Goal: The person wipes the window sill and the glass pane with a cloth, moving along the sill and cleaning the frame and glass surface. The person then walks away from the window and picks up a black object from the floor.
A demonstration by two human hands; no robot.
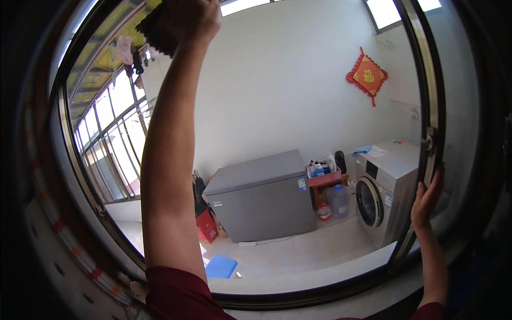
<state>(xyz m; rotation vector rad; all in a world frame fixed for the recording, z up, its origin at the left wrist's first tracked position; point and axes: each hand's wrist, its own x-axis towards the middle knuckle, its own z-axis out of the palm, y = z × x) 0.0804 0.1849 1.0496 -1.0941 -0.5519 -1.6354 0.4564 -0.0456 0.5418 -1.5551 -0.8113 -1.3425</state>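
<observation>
My left hand is raised to the top of the view and is closed on a dark, shaggy cloth, which hangs at its left; the fingers are partly cut off by the picture's edge. Lower at the right, my right hand rests against the dark metal frame of a sliding window panel, just below its latch. Its fingers point up and partly pass behind or along the frame; nothing is seen held in it.
Through the window frame stand a grey chest freezer, a front-loading washing machine, a plastic water jug and a blue stool. A red hanging ornament is on the wall. Socks hang at upper left.
</observation>
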